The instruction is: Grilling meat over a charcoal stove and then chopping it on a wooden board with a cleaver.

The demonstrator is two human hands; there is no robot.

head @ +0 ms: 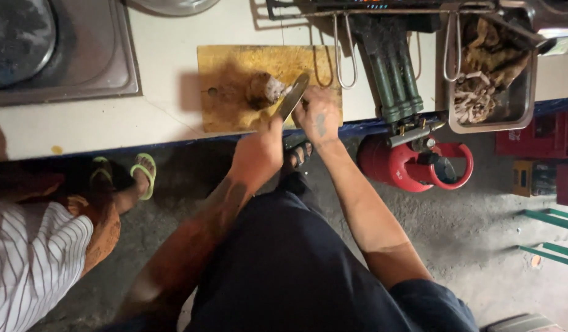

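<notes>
Your left hand [257, 149] is closed around the handle of a big knife [293, 96]. Your right hand [319, 117] sits just beside it, with its fingers curled at the flat side of the blade, so both hands are close together at the near edge of the yellow cutting board [231, 64]. You cannot see for sure if the right hand grips the blade or only presses on it.

Look at the blade. It points up and away from you, tilted, and its tip reaches a brown lump of food [265, 90] that lies in the middle of the board. The lump is just past your hands, a little to the left of the knife tip, and it looks like it touches the blade.

The board lies on a pale counter [167, 67]. To the left there is a metal sink [62, 52]. To the right you see a dark green burner stand [391, 67] and a metal tray [490, 74] full of brown scraps. Below the counter, near your right arm, a red gas tank [413, 166] stands on the grey floor [468, 246].

Another person stands at your left, in a striped shirt [31, 258] and green sandals [145, 172].
</notes>
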